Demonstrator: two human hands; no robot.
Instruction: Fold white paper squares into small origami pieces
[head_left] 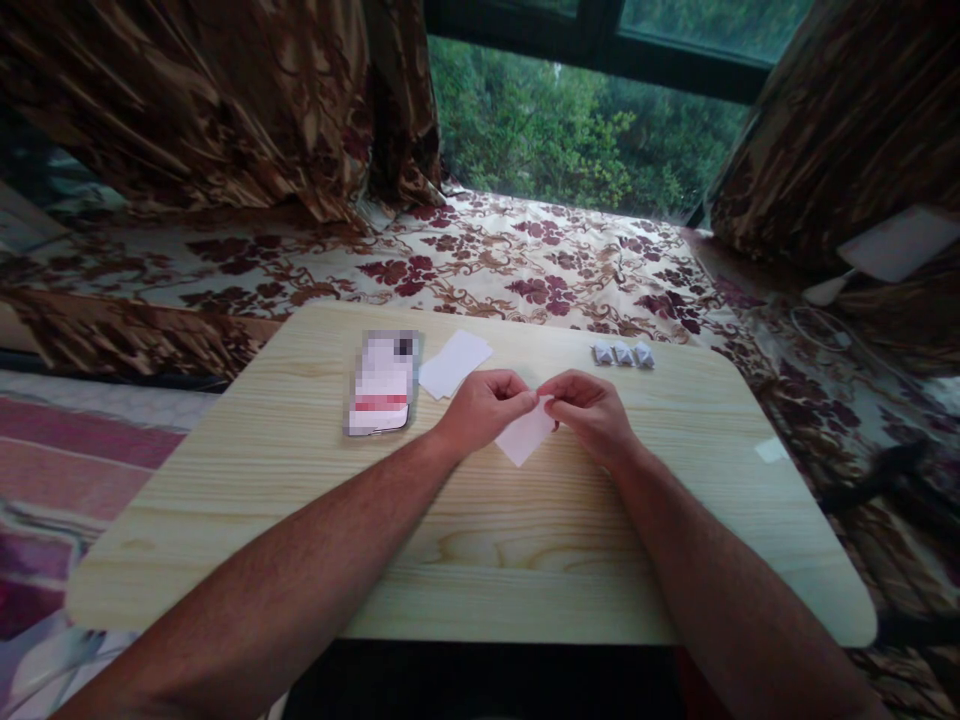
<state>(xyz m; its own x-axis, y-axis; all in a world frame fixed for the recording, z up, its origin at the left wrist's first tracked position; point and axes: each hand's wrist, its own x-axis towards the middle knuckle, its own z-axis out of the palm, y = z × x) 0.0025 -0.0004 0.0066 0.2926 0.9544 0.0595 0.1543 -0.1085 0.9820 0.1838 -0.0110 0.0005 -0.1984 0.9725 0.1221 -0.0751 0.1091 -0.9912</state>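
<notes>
My left hand (pixel 487 405) and my right hand (pixel 589 410) meet over the middle of a light wooden table (pixel 465 560). Both pinch the upper edge of a small white sheet of paper (pixel 523 438), which hangs down to a point between them. The fingers of both hands are closed on the paper. A second white sheet (pixel 454 363) lies flat just beyond my left hand. Three small folded white paper shapes (pixel 623 354) sit in a row at the far right of the table.
A phone or flat packet (pixel 382 383) lies on the table to the left of the papers. A floral cloth (pixel 525 260) covers the ledge behind, with brown patterned curtains (pixel 225 100) on both sides of a window. A small paper scrap (pixel 771 450) lies near the table's right edge.
</notes>
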